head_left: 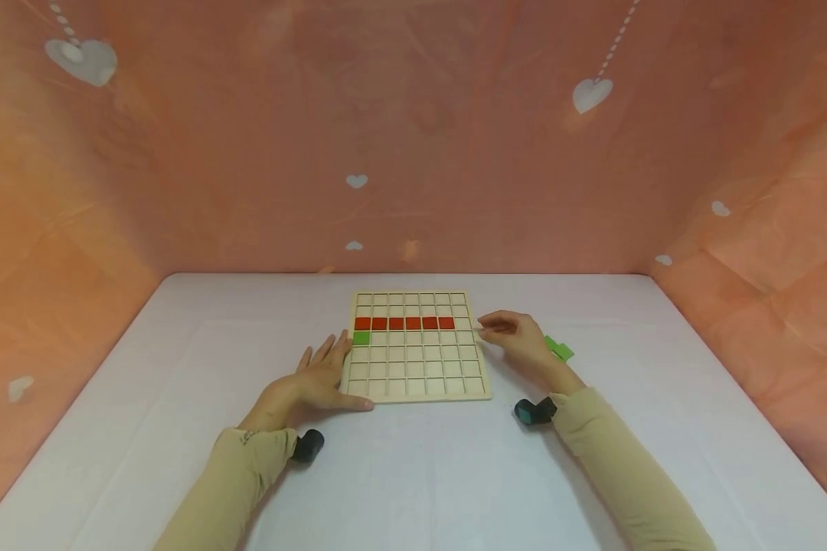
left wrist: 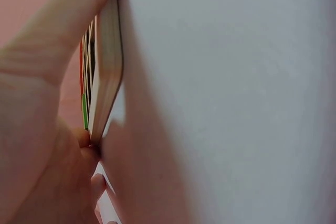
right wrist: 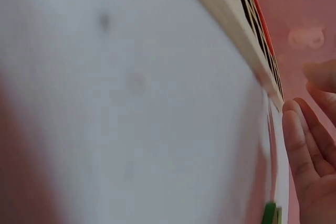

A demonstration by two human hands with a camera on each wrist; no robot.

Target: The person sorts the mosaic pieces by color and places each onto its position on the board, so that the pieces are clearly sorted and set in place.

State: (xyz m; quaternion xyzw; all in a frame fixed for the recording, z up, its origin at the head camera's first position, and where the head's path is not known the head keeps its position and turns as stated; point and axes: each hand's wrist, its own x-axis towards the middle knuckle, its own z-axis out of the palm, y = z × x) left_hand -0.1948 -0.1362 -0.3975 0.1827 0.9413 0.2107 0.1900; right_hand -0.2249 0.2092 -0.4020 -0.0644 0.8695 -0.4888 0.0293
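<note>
A pale wooden grid board (head_left: 413, 399) lies on the table. Several red square tiles (head_left: 413, 323) form a row across it, and one green tile (head_left: 361, 338) sits in the leftmost cell just below. My left hand (head_left: 317, 383) rests against the board's left side with spread fingers, its thumb along the near edge; the left wrist view shows the thumb (left wrist: 63, 22) touching that edge. Beside the board's right edge hovers my right hand (head_left: 520, 340), fingers loosely bent, and no tile shows between them. In the right wrist view its fingers (right wrist: 296, 135) are near the board's corner.
A few green tiles (head_left: 560, 349) lie on the white tabletop (head_left: 413, 474) just right of my right hand. An orange-pink cloth with pale hearts (head_left: 413, 153) hangs behind and at the sides. Black wrist devices (head_left: 308, 446) sit below both sleeves.
</note>
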